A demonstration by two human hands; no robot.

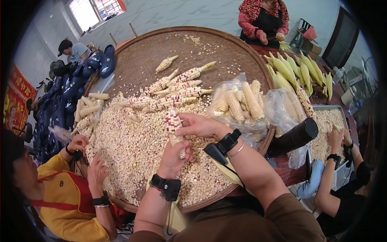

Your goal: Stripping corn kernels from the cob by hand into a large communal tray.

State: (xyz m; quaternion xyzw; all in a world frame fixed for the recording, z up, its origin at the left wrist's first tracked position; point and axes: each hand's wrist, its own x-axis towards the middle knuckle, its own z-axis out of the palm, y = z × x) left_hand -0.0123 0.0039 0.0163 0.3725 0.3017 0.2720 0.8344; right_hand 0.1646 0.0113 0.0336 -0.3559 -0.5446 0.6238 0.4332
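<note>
My left hand point(175, 157) is closed around the lower, partly stripped end of a corn cob point(173, 122) with white and dark red kernels. The cob stands roughly upright in the picture above a heap of loose kernels point(136, 151). From the right, my right hand point(196, 125) touches the cob's side with thumb and fingers, just above the left hand. Beyond both hands, several speckled ears of corn point(169, 103) lie on the kernels in a large round woven tray point(136, 45). Part of the cob's lower end is hidden by my left fingers.
Plastic bags of cobs point(235, 106) and a black cylindrical bottle point(293, 137) are at the right. Husked-green ears point(284, 68) lie beyond, near a metal tray of kernels point(326, 121). Stripped cobs point(87, 110) lie left. Co-workers sit close on the left and right; others are farther back.
</note>
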